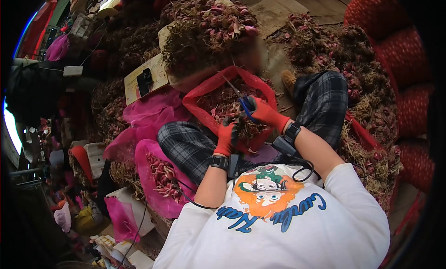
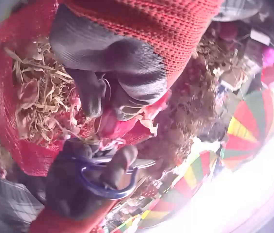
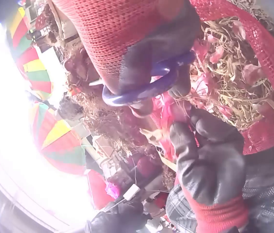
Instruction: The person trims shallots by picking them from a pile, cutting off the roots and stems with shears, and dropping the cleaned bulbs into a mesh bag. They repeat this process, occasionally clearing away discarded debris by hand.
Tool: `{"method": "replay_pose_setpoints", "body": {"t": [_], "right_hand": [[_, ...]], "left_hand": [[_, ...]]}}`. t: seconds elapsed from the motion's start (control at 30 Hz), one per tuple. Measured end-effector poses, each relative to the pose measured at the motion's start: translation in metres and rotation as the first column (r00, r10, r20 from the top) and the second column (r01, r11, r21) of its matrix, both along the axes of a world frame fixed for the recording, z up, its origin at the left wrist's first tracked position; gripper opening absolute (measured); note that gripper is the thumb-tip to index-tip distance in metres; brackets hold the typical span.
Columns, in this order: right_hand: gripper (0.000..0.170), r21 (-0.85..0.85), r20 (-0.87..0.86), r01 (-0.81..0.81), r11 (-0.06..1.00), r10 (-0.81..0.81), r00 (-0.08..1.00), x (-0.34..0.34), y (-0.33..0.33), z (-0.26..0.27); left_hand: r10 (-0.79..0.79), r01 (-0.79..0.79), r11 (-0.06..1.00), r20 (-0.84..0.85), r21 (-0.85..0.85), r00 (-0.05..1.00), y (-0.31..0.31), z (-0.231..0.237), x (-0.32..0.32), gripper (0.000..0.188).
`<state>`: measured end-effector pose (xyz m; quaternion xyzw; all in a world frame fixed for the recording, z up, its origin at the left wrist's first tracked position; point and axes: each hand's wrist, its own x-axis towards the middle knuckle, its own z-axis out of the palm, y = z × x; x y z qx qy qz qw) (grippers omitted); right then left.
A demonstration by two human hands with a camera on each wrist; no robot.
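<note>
Both hands wear red knit gloves with dark grey coated palms and meet over an open red mesh bag (image 1: pixel 200 94) holding dry trimmings. My left hand (image 1: pixel 227 135) pinches a pink-red shallot (image 2: pixel 117 125) between thumb and fingers, its papery skin and roots showing. Scissors with blue handles (image 3: pixel 142 93) hang in my right hand (image 1: pixel 265 113), fingers through the loops. Their blades (image 1: pixel 231 84) point forward, away from the shallot. In the right wrist view, the right fingertips are right at the shallot's upper end, opposite the left fingers.
A bundle of dried shallots (image 1: pixel 211 34) stands ahead. More heaps (image 1: pixel 320 50) lie on the right, beside stacked full red sacks (image 1: pixel 404 59). At the left knee sits a pink mesh bag (image 1: pixel 144 185) with shallots. A dark phone-like object (image 1: pixel 145 81) rests on a box.
</note>
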<state>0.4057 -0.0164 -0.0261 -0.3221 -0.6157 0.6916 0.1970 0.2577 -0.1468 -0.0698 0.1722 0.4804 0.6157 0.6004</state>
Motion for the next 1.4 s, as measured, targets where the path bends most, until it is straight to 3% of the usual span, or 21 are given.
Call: {"method": "replay_pose_setpoints", "body": {"t": [0.07, 0.1, 0.2, 0.23, 0.37, 0.43, 0.47, 0.57, 0.67, 0.77, 0.83, 0.93, 0.97, 1.0, 1.07, 1.1, 1.13, 1.17, 1.2, 1.3, 1.4], "right_hand": [[0.030, 0.159, 0.004, 0.005, 0.987, -0.006, 1.000, -0.005, -0.004, -0.010], [0.025, 0.055, 0.023, 0.033, 0.998, -0.034, 0.999, -0.004, -0.004, -0.014], [0.032, 0.183, 0.213, 0.183, 0.966, -0.220, 0.952, -0.003, 0.004, -0.012], [0.028, -0.025, 0.254, 0.200, 0.979, -0.188, 0.949, 0.000, 0.010, -0.019], [0.020, -0.135, 0.071, 0.292, 0.947, -0.285, 0.956, 0.003, 0.016, -0.031], [0.016, -0.285, -0.005, 0.267, 0.921, -0.280, 0.960, 0.003, 0.016, -0.032], [0.016, -0.283, -0.021, 0.227, 0.932, -0.243, 0.970, 0.002, 0.015, -0.027], [0.016, -0.245, -0.070, 0.128, 0.961, -0.150, 0.986, 0.002, 0.012, -0.015], [0.021, -0.125, -0.074, 0.090, 0.988, -0.100, 0.992, -0.001, 0.005, -0.009], [0.025, -0.004, 0.010, 0.066, 0.998, -0.066, 0.998, 0.001, 0.007, -0.014], [0.027, 0.022, 0.052, -0.016, 1.000, 0.015, 0.999, 0.000, 0.009, -0.026], [0.031, -0.120, -0.081, -0.023, 0.992, 0.014, 0.997, 0.001, -0.008, -0.010], [0.033, -0.270, -0.103, -0.025, 0.963, -0.003, 0.995, 0.002, -0.006, 0.005], [0.032, -0.260, -0.113, -0.035, 0.965, 0.005, 0.994, 0.003, -0.004, 0.006], [0.031, -0.237, -0.133, -0.055, 0.970, 0.023, 0.991, 0.005, 0.004, 0.008], [0.027, -0.195, -0.089, -0.041, 0.980, 0.024, 0.996, 0.004, 0.005, 0.012], [0.026, -0.284, -0.138, -0.051, 0.957, 0.012, 0.990, 0.004, 0.006, 0.007], [0.025, -0.370, -0.185, -0.063, 0.927, -0.007, 0.983, 0.003, 0.008, -0.002], [0.024, -0.454, -0.229, -0.079, 0.888, -0.031, 0.973, 0.004, 0.009, -0.008], [0.021, -0.012, -0.180, -0.250, 0.968, 0.244, 0.953, 0.011, 0.013, -0.005], [0.019, -0.448, -0.388, -0.241, 0.861, 0.056, 0.920, 0.008, 0.013, -0.010]], "left_hand": [[0.009, -0.004, 1.000, -0.286, 0.017, 0.958, -0.001, 0.008, 0.008, 0.020], [0.016, -0.004, 0.999, -0.278, 0.046, 0.960, -0.001, 0.004, 0.007, 0.020], [0.055, -0.034, 0.994, -0.212, 0.104, 0.976, -0.001, -0.007, 0.007, 0.021], [0.082, -0.065, 0.992, -0.165, 0.107, 0.983, 0.000, -0.005, 0.010, 0.022], [0.138, -0.140, 0.988, 0.036, 0.068, 0.990, 0.004, 0.008, 0.018, 0.023], [0.008, -0.011, 0.998, -0.056, -0.055, 0.998, 0.002, 0.029, 0.016, 0.024], [-0.061, 0.049, 0.991, -0.098, -0.122, 0.993, 0.000, 0.039, 0.013, 0.024], [-0.222, 0.220, 0.975, -0.234, -0.035, 0.947, -0.008, 0.046, 0.008, 0.024], [-0.102, 0.099, 0.988, -0.025, -0.116, 0.994, -0.002, 0.040, 0.012, 0.025], [0.029, -0.037, 0.999, -0.321, -0.017, 0.947, 0.001, 0.022, 0.010, 0.026], [0.087, -0.054, 0.994, -0.367, 0.099, 0.926, 0.007, 0.015, 0.009, 0.028], [0.041, 0.013, 0.994, -0.467, 0.113, 0.884, 0.009, 0.023, 0.011, 0.030], [0.005, 0.047, 0.995, -0.503, 0.090, 0.864, 0.010, 0.030, 0.013, 0.030], [-0.042, 0.160, 0.982, -0.706, 0.102, 0.707, 0.009, 0.035, 0.012, 0.030], [-0.059, 0.370, 0.928, -0.965, 0.042, 0.255, 0.007, 0.051, 0.006, 0.030], [-0.083, 0.429, 0.903, -0.968, 0.028, 0.237, 0.004, 0.062, 0.008, 0.030], [-0.192, 0.353, 0.928, -0.655, 0.121, 0.731, 0.003, 0.057, 0.009, 0.029], [-0.224, 0.239, 0.959, -0.110, 0.154, 0.968, 0.004, 0.048, 0.010, 0.029], [-0.166, 0.128, 0.985, 0.474, 0.112, 0.865, 0.004, 0.042, 0.011, 0.029], [-0.076, 0.094, 0.995, 0.522, -0.009, 0.849, 0.005, 0.063, 0.014, 0.031], [-0.173, 0.130, 0.984, 0.517, 0.119, 0.838, 0.007, 0.077, 0.016, 0.034]]}}
